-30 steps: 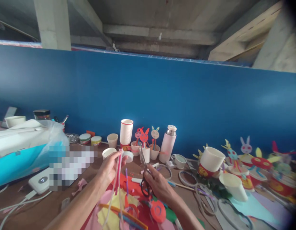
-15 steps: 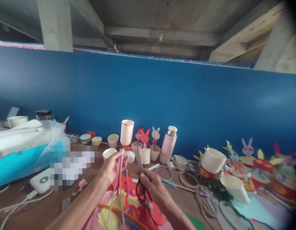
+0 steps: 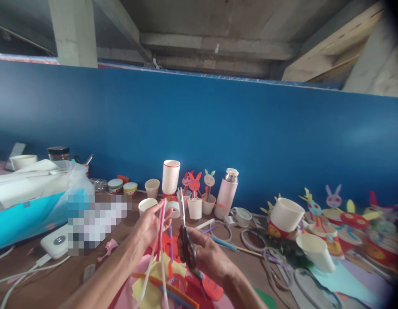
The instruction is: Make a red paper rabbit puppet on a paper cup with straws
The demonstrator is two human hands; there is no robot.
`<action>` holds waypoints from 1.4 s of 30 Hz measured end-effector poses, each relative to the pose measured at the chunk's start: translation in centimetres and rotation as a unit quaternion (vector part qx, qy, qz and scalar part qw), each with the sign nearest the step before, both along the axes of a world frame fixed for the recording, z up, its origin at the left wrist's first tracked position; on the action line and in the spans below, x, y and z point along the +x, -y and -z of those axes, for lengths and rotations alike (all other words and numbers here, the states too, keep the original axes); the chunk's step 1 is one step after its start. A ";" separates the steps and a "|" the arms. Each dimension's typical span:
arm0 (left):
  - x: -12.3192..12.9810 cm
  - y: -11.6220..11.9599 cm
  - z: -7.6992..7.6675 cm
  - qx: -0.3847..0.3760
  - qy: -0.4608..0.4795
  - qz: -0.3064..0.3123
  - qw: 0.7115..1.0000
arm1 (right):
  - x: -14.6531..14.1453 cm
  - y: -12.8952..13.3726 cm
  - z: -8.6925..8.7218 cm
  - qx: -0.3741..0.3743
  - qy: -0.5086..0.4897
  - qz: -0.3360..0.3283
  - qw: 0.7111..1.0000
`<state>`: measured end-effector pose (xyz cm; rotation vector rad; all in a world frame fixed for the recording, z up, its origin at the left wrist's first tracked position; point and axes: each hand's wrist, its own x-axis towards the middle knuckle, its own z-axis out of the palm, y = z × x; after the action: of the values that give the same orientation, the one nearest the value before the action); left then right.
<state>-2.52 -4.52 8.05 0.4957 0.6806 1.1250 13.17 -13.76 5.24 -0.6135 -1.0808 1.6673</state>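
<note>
Single head-worn view, facing forward, tilted high: blue partition wall (image 3: pixel 237 128) fills mid-frame, cluttered brown wooden table (image 3: pixel 57 283) close below.

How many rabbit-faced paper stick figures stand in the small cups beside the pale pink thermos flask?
3: two red rabbit figures and one cream rabbit figure, left of the pale pink thermos flask. More may be hidden behind them.

A craft workshop is showing here: paper cups (image 3: pixel 170 177), bunny figures on sticks (image 3: pixel 195 185) and coloured paper scraps (image 3: pixel 154 292) are crowding the worktop (image 3: pixel 57 283) at lower frame, with a blue partition (image 3: pixel 250 141) and bare concrete beams (image 3: pixel 215 45) rising above.
</note>
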 end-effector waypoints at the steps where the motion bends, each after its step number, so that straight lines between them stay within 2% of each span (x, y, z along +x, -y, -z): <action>1: 0.0 0.1 -0.1 -0.005 0.004 0.002 1.000 | 0.0 0.0 0.3 -0.001 0.007 -0.007 1.000; 7: 0.2 0.3 -0.8 -0.028 -0.012 -0.010 0.999 | -0.2 -0.1 1.0 0.025 0.035 -0.053 0.998; 12: 0.1 0.1 -0.7 -0.020 -0.019 -0.021 0.999 | 0.1 -0.2 1.0 0.054 0.059 -0.067 0.995; 21: -0.2 0.2 -0.7 0.003 -0.016 -0.009 1.000 | 0.1 -0.2 1.6 0.043 0.080 -0.078 0.993; 26: 0.1 0.2 -0.5 0.013 -0.007 -0.011 1.000 | -0.1 -0.1 1.3 0.045 0.087 -0.067 0.993; 31: 0.4 0.2 -0.4 0.010 0.022 -0.031 0.999 | -0.9 0.3 1.1 0.044 0.089 -0.023 0.995; 42: 0.6 0.6 -0.6 0.000 0.051 -0.041 0.998 | -1.6 0.4 0.3 0.050 0.164 0.038 0.985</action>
<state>-1.96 -5.13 8.66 0.4094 0.6162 1.2192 11.59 -14.16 4.93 -0.8737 -1.3474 1.4677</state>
